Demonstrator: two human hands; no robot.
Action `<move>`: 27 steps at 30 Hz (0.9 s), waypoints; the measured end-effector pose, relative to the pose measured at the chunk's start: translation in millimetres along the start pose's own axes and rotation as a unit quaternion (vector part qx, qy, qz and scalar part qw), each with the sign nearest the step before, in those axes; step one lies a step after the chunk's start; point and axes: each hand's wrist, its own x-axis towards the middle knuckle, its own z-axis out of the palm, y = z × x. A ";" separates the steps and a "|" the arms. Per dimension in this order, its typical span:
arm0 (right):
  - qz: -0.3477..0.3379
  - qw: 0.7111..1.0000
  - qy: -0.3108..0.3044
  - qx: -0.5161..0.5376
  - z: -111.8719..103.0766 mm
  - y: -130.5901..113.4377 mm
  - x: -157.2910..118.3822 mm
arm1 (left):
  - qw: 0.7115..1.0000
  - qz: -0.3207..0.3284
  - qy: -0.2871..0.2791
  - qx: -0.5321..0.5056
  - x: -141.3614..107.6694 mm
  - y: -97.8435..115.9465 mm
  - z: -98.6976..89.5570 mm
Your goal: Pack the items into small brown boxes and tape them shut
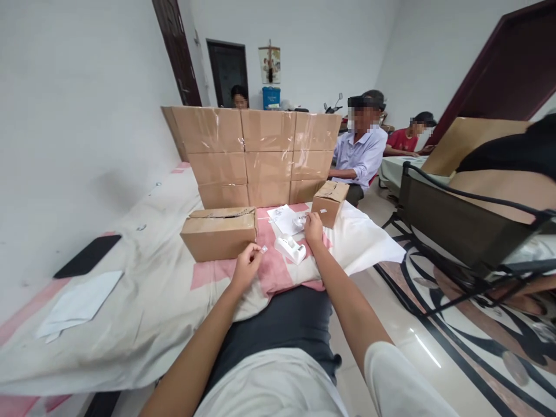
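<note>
Your left hand has thumb and fingers pinched together on a small clear piece, which sticks out from the fingertips towards your right hand. That right hand is reached further forward, its fingers curled in at a whitish item just to their left — whether they grip it or only touch it, you cannot tell from here. Under and beyond that item, to the left of your right hand, lies a sheet of white paper with small pieces on it. Between your two hands, nearer to the right one, a white device rests on the pink-and-white cloth. Just beyond your left hand stands a long cardboard box; a smaller box stands just past your right hand, on its far right side. Ahead of both hands rises a wall of taped cartons. Well off to the left of your left hand lie a black flat object and a folded white sheet — both on the cloth.
</note>
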 end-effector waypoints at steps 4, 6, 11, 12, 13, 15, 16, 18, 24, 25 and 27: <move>0.019 0.999 0.027 0.002 2.1 5.3 1.6 | 1.000 -0.001 0.001 0.021 2.4 -10.6 0.1; 0.032 0.999 0.038 0.000 3.6 7.7 1.7 | 1.000 -0.001 -0.001 0.031 2.5 -11.9 -0.7; -0.009 0.999 0.032 0.035 -1.1 -4.3 5.0 | 0.999 0.002 0.014 0.045 2.0 -12.9 -4.6; -0.027 0.998 0.030 0.050 -4.9 -11.6 5.3 | 0.999 0.003 0.018 0.047 2.0 -13.0 -5.5; -0.046 0.996 0.025 0.065 -9.8 -20.6 4.5 | 0.999 0.004 0.020 0.050 2.1 -13.1 -6.4; -0.079 0.992 0.009 0.093 -22.6 -42.6 -2.6 | 0.998 0.009 0.023 0.059 2.3 -12.9 -8.1; -0.096 0.989 -0.008 0.109 -29.7 -54.9 -9.4 | 0.998 0.012 0.024 0.065 2.3 -12.5 -8.9; -0.138 0.976 -0.066 0.152 -43.1 -79.8 -28.7 | 0.996 0.021 0.025 0.081 1.9 -10.8 -10.1; -0.226 0.915 -0.258 0.211 -44.9 -127.0 -85.2 | 0.984 0.055 0.033 0.166 -4.1 1.6 -14.4; -0.226 0.917 -0.259 0.203 -40.2 -128.7 -88.8 | 0.980 0.059 0.039 0.185 -4.9 3.7 -16.3; -0.208 0.929 -0.229 0.205 -30.5 -128.3 -90.7 | 0.971 0.060 0.059 0.223 -4.4 7.4 -22.2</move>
